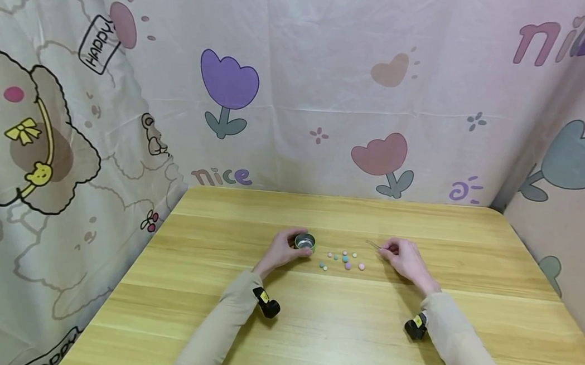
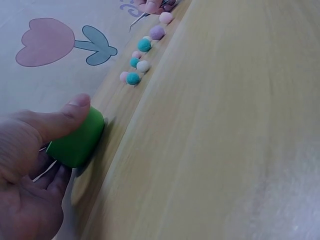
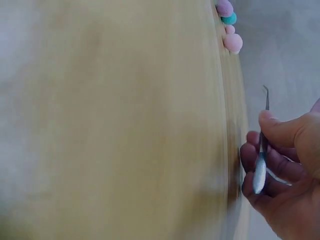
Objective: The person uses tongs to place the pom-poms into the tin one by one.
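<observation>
My left hand (image 1: 284, 250) grips a small round tin (image 1: 306, 237) at the left of the table, its thumb on the near side. Green on the outside in the left wrist view, the tin (image 2: 82, 142) has a shiny metal inside. Between the hands several small pom-poms lie scattered, among them a purple pom-pom (image 1: 347, 266), a teal pom-pom (image 1: 345, 259) and a pink pom-pom (image 1: 361, 266). To their right, my right hand (image 1: 407, 260) pinches bent-tip tweezers (image 3: 260, 172). Their thin tip points left toward the pom-poms, apart from them.
The light wooden table (image 1: 334, 330) reaches back to a printed cloth (image 1: 303, 94) that hangs behind it and at both sides. A small black camera is strapped on each wrist, the left camera (image 1: 268, 306) and the right camera (image 1: 416, 327).
</observation>
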{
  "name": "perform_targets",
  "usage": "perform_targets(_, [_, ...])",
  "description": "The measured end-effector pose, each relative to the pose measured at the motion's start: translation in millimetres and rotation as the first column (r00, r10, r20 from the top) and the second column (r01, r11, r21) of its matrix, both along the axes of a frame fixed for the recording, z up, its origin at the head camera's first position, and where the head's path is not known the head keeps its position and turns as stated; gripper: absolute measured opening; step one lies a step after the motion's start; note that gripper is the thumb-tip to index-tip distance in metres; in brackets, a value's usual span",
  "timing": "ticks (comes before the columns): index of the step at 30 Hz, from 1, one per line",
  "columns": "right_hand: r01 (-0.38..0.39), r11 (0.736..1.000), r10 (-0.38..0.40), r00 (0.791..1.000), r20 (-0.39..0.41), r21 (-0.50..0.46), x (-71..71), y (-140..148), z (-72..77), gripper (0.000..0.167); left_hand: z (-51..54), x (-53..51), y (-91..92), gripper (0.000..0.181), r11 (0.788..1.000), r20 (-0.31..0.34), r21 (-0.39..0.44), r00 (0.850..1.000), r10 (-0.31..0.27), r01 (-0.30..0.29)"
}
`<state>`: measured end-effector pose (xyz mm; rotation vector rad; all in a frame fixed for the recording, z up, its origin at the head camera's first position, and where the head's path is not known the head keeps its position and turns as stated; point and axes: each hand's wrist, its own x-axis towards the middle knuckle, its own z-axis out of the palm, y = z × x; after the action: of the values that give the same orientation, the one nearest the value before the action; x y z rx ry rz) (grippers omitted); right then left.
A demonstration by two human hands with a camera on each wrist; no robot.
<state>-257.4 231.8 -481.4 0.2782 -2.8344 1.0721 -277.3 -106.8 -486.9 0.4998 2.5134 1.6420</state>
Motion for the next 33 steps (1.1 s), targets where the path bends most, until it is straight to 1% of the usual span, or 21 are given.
perform_targets(3, [-0.022,1.000,0.022,1.000,-0.006,-0.015,-0.2,0.9,0.4,0.007,0.5,0.8,0.0,0.063,1.000,0.002,0.006,1.000,-0.007,0.007])
perform_targets(9, [-0.113,0.993,0.113,0.993,-0.021,-0.033,-1.0,3.0,2.2,0.009,1.2,1.6,-0.1,0.063,1.000,0.002,-0.012,1.000,-0.009,0.010])
perform_targets(13, [-0.166,0.986,0.166,0.986,-0.005,-0.035,-1.6,3.0,4.2,0.011,1.5,1.9,-1.3,0.063,1.000,-0.001,-0.014,1.000,-0.025,0.025])
perform_targets(17, [-0.199,0.980,0.199,0.980,0.014,-0.029,-2.6,1.8,6.0,0.011,1.1,2.0,-3.9,0.062,0.999,0.000,-0.016,0.999,-0.051,0.051])
perform_targets(26, [-0.235,0.972,0.235,0.972,0.017,-0.021,-4.1,-1.7,5.7,0.007,1.3,1.9,-6.1,0.065,0.993,0.027,0.018,0.993,-0.115,0.114])
perform_targets(33, [-0.240,0.971,0.240,0.971,0.018,-0.023,-3.5,-5.5,5.9,0.006,1.2,1.5,-6.4,0.064,0.994,0.018,0.002,0.993,-0.113,0.113])
